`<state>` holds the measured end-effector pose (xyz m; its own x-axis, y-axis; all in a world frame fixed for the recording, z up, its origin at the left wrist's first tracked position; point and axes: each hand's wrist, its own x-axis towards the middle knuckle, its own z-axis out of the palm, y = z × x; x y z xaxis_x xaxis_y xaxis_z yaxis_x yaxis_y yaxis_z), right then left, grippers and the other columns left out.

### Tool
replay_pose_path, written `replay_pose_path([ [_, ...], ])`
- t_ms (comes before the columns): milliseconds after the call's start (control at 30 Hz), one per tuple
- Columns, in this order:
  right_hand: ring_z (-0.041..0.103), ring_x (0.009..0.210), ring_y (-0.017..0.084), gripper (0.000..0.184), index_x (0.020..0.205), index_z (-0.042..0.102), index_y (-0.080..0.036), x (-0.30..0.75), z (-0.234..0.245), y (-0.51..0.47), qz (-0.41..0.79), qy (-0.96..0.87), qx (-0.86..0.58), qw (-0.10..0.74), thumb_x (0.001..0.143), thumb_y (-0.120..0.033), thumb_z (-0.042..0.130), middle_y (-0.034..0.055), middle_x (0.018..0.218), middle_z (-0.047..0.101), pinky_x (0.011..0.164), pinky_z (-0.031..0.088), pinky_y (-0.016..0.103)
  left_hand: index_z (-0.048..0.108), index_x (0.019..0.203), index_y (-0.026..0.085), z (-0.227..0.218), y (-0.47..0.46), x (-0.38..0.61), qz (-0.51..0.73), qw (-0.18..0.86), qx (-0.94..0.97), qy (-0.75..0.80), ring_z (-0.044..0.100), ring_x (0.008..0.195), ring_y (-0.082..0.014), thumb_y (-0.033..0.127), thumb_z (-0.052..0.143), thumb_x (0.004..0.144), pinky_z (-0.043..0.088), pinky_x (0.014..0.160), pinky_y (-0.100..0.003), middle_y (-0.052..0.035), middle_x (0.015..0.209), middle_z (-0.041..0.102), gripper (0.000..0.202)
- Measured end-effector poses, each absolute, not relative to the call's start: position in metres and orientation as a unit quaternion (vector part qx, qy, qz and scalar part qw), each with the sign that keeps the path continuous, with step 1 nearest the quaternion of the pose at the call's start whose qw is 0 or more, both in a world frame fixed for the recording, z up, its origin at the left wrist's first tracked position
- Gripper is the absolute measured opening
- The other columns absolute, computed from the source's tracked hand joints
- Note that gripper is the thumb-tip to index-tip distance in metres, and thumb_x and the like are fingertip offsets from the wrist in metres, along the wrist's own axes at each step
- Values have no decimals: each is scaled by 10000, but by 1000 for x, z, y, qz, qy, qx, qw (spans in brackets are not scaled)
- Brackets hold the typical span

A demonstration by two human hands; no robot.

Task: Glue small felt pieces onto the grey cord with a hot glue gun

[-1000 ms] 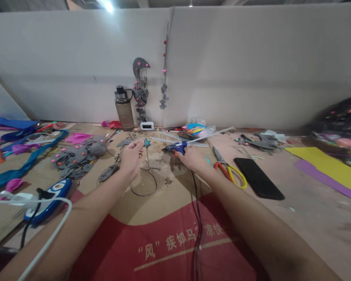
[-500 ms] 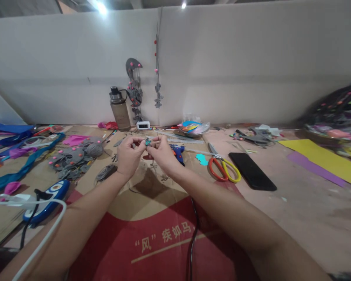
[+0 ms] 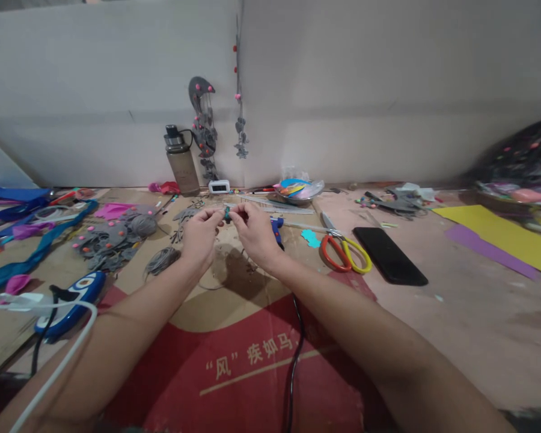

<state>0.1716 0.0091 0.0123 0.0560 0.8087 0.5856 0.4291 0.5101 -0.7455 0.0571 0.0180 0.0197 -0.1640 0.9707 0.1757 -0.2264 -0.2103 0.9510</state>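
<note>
Teal, small and partly hidden, a little felt-like craft piece sits pinched between the fingertips of both hands, raised just above the brown cardboard sheet that covers the table. In the head view, the only one, the left hand closes its grip narrowly on the piece from one side and the right hand does likewise from the other, thumbs and forefingers meeting over it; its exact shape cannot be made out. Just beside the right hand lies a blue hot-glue gun, its black cord trailing toward the person. Further right are red-and-yellow-handled scissors and a flat black phone; to the left, a heap of grey felt cut-outs with pink dots. The step in hand looks like pressing or shaping the small piece by fingertip. The next move would call for steady, light pressure and a fine hold, since the piece is tiny and could slip.
</note>
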Motion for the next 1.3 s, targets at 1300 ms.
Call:
replay_pose_path([
  [1300, 385, 528, 72, 84, 684, 539, -163, 182, 17, 22, 364, -593, -457, 555, 682, -247, 541, -59, 578, 461, 521, 299, 215, 632, 661, 123, 18, 21, 51, 549, 596, 459, 366, 447, 527, -61, 265, 731, 608, 312, 476, -186, 5, 580, 536, 181],
])
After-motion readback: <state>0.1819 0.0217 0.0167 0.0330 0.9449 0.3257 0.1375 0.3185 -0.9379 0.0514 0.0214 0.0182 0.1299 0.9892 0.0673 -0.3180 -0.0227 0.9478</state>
